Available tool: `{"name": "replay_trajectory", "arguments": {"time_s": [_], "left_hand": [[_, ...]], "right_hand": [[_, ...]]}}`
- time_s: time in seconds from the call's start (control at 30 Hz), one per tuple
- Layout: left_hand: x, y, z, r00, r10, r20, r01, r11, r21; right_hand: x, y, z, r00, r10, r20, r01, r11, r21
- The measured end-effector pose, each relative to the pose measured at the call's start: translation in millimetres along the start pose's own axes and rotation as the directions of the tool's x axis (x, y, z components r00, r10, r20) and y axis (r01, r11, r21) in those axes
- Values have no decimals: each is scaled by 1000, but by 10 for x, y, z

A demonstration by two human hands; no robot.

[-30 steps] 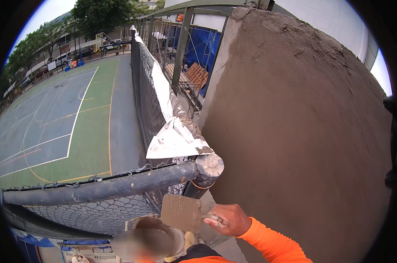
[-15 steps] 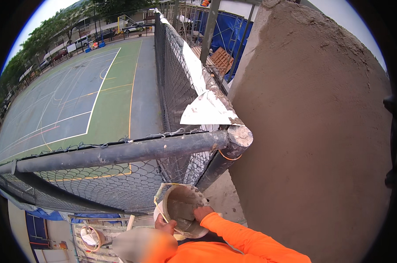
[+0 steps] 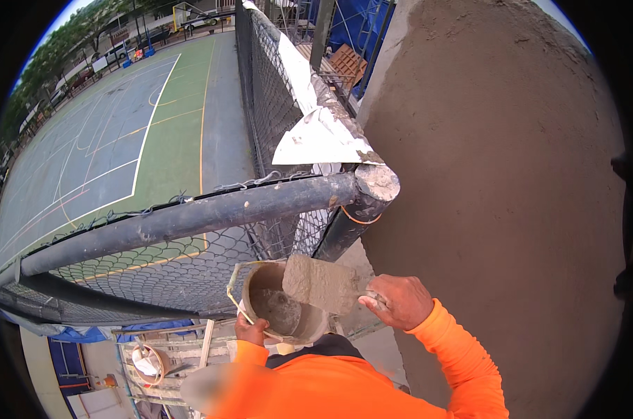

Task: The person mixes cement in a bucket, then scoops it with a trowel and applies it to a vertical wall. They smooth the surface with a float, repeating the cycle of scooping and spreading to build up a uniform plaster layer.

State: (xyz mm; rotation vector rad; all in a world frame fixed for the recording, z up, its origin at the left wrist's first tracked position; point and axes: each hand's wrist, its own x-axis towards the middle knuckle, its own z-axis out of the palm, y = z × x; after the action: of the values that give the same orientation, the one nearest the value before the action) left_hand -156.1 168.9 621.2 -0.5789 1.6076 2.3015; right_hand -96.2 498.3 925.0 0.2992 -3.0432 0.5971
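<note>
A round beige bucket (image 3: 313, 329) with a mottled, worn wall stands close in front of the person's body, and wet grey mortar (image 3: 277, 310) lies inside it. A thin pale-yellow handle (image 3: 233, 285) arches along the bucket's left side. The left hand (image 3: 251, 329) is at the near left of the bucket, its grip pinching the rim between thumb and fingers; whether it also takes in the handle cannot be told.

The right hand (image 3: 400, 302) is to the right of the bucket, its grip wrapped firmly around the short handle of a flat rectangular trowel (image 3: 323, 283). The trowel's blade reaches leftward over the right part of the bucket's mouth, thickly coated with grey-brown mortar; whether its underside touches the rim cannot be told. A bright orange long sleeve (image 3: 463, 359) covers the right forearm.

Beyond the bucket, a thick dark-grey metal pipe (image 3: 260, 203) runs across the top of a chain-link mesh (image 3: 211, 272) and meets a round post with a mortar-crusted top (image 3: 378, 183). A crumpled white sheet (image 3: 316, 143) drapes over the fence beyond that post. To the right of the bucket rises a broad brown plastered wall (image 3: 498, 174). Far beyond and left of it spreads a blue-and-green sports court (image 3: 107, 150) with white and yellow lines.
</note>
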Motion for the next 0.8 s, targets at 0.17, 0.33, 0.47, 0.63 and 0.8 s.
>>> {"name": "replay_trajectory", "arguments": {"time_s": [0.17, 0.33, 0.47, 0.63, 0.8], "left_hand": [[197, -145, -55, 996, -17, -82, 23, 997, 73], [403, -590, -263, 988, 39, -150, -30, 998, 60], [596, -866, -429, 969, 166, -183, -152, 985, 86], [279, -922, -313, 914, 202, -351, -92, 948, 305], [75, -711, -49, 906, 147, -397, -50, 968, 244]], "right_hand": [[127, -2, -1844, 986, 59, -157, -77, 991, -113], [797, 158, -2897, 925, 10, -380, -99, 971, -216], [1603, 483, -3380, 927, 2, -376, 30, 996, 80], [2938, 1187, -4098, 919, 120, -376, 210, 659, 722], [3022, 1889, -3785, 259, 222, -940, 399, 862, 314]]}}
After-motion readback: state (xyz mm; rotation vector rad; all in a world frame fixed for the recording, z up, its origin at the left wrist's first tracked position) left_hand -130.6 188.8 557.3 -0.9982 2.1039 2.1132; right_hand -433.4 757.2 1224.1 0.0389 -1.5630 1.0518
